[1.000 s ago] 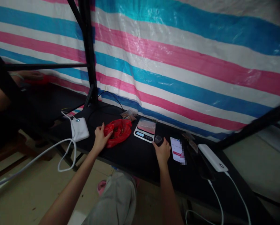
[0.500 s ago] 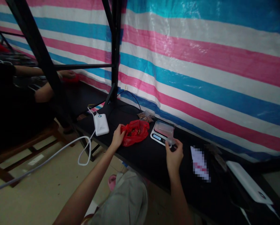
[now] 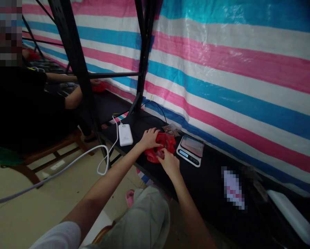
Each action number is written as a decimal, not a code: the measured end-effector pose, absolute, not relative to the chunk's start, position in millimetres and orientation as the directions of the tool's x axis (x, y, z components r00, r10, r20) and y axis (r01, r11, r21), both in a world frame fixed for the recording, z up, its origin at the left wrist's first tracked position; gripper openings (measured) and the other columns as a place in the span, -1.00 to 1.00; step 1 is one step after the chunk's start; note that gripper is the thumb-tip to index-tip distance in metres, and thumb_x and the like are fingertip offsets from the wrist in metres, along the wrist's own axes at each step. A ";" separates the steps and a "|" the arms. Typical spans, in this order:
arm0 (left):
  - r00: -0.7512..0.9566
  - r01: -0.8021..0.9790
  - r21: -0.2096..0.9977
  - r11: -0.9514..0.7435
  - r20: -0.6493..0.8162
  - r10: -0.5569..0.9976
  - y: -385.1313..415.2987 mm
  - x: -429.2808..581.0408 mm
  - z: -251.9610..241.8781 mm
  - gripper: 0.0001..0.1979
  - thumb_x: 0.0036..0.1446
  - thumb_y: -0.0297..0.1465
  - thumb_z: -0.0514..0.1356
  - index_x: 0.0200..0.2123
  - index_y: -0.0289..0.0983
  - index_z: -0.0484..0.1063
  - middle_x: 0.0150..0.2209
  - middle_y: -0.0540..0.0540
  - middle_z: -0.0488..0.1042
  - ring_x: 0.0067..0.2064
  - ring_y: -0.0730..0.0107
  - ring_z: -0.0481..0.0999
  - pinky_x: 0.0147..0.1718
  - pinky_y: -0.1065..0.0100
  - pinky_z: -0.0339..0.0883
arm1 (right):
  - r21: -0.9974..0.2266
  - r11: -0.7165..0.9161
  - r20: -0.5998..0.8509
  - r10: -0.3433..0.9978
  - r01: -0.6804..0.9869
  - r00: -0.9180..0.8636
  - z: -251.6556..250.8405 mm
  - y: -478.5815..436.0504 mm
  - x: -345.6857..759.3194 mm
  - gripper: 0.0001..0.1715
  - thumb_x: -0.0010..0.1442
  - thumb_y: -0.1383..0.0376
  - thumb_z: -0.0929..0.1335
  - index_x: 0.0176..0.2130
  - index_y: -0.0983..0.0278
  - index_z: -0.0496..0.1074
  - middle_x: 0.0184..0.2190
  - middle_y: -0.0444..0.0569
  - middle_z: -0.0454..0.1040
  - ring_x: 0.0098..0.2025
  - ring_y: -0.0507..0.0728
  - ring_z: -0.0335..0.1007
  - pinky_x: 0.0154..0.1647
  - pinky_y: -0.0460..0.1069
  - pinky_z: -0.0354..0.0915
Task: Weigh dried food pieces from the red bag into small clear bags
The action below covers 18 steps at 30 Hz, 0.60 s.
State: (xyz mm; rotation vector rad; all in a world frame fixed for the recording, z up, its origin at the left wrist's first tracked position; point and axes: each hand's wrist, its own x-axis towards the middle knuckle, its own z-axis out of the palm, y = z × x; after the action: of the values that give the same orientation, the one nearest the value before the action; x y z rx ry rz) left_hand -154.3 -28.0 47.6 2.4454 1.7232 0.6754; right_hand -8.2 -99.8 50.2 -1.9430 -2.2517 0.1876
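Observation:
A red plastic bag [image 3: 167, 139] lies open on the black table, partly covered by both hands; its contents are mostly hidden. My left hand [image 3: 149, 139] holds the bag's left side, with fingers over its upper rim. At the bag's opening, the thumb and fingers of my right hand [image 3: 169, 162] are closed together; what they pinch is hidden. Just right of the bag stands a white digital scale [image 3: 181, 159] with a lit display. What looks like a clear plastic bag [image 3: 196, 144] lies on its dark plate.
Behind the red bag sits a clear bag of small brownish pieces [image 3: 171, 130]. A white power bank [image 3: 125, 135] with a cable [image 3: 77, 159] is at left. A blurred-out sheet [image 3: 233, 188] and a white device [image 3: 291, 216] lie right. Another person [image 3: 27, 100] sits beyond the black post [image 3: 77, 55].
My right hand has let go of the clear bag at the scale and moved left to the red bag. My left hand has shifted over the red bag's rim. The view has turned slightly left.

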 end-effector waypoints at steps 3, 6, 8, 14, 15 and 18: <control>0.321 0.889 0.312 -0.335 0.096 0.942 -14.2 -153.5 42.6 -0.40 -0.06 -0.11 0.20 -0.02 -0.36 0.26 -0.09 -0.34 0.37 -0.04 0.02 0.36 -0.12 0.15 0.21 | -0.150 0.137 0.024 0.991 0.979 -0.135 51.6 -101.7 -11.4 -0.68 0.08 0.11 0.29 -0.14 0.15 0.30 -0.26 -0.02 0.48 -0.30 0.19 0.45 -0.41 -0.03 0.17; 0.286 0.903 0.321 -0.285 0.046 0.957 -8.3 -163.1 35.2 -0.56 0.06 -0.10 0.09 -0.22 -0.38 0.40 -0.17 -0.32 0.42 -0.09 0.08 0.41 -0.19 0.28 0.26 | -0.090 0.135 0.040 0.990 0.987 -0.132 52.6 -101.9 -16.8 -0.66 0.09 0.12 0.30 -0.12 0.17 0.29 -0.28 0.01 0.48 -0.30 0.17 0.45 -0.41 -0.04 0.18; 0.268 0.904 0.344 -0.256 0.012 0.963 -8.2 -171.7 33.9 -0.57 0.10 -0.09 0.04 -0.28 -0.37 0.43 -0.20 -0.28 0.45 -0.12 0.13 0.44 -0.22 0.33 0.27 | -0.058 0.129 0.047 0.991 0.990 -0.126 52.8 -102.2 -20.1 -0.64 0.09 0.12 0.30 -0.12 0.19 0.29 -0.30 0.01 0.47 -0.31 0.16 0.45 -0.41 -0.05 0.18; 0.269 0.904 0.368 -0.217 -0.095 0.959 -11.2 -182.5 43.3 -0.67 0.15 -0.20 0.00 -0.19 -0.26 0.43 -0.18 -0.16 0.49 -0.14 0.21 0.47 -0.24 0.39 0.28 | -0.030 0.129 0.094 0.988 0.991 -0.126 53.2 -104.0 -26.6 -0.67 0.07 0.16 0.33 -0.14 0.20 0.30 -0.22 0.00 0.40 -0.22 0.16 0.40 -0.41 -0.06 0.19; 0.260 0.906 0.367 -0.213 -0.085 0.962 -11.3 -181.8 44.8 -0.67 0.16 -0.22 -0.02 -0.15 -0.24 0.41 -0.16 -0.16 0.48 -0.12 0.21 0.46 -0.22 0.39 0.27 | -0.027 0.129 0.109 0.986 0.991 -0.126 53.1 -103.8 -27.4 -0.66 0.06 0.17 0.34 -0.14 0.20 0.30 -0.18 0.00 0.37 -0.20 0.16 0.39 -0.40 -0.07 0.19; 0.245 0.910 0.361 -0.205 -0.068 0.967 -11.5 -177.4 48.0 -0.65 0.19 -0.24 -0.08 -0.10 -0.24 0.38 -0.12 -0.17 0.47 -0.09 0.20 0.45 -0.20 0.37 0.27 | -0.040 0.127 0.118 0.985 0.991 -0.122 51.8 -102.5 -29.2 -0.66 0.04 0.20 0.36 -0.15 0.19 0.32 -0.13 0.00 0.32 -0.22 0.13 0.38 -0.41 -0.07 0.18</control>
State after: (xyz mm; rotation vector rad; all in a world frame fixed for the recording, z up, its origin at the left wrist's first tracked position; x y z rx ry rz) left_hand -177.4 -11.5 48.0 2.1966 1.7330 0.2463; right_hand -29.2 -102.5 51.8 -2.0012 -2.2689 -0.0739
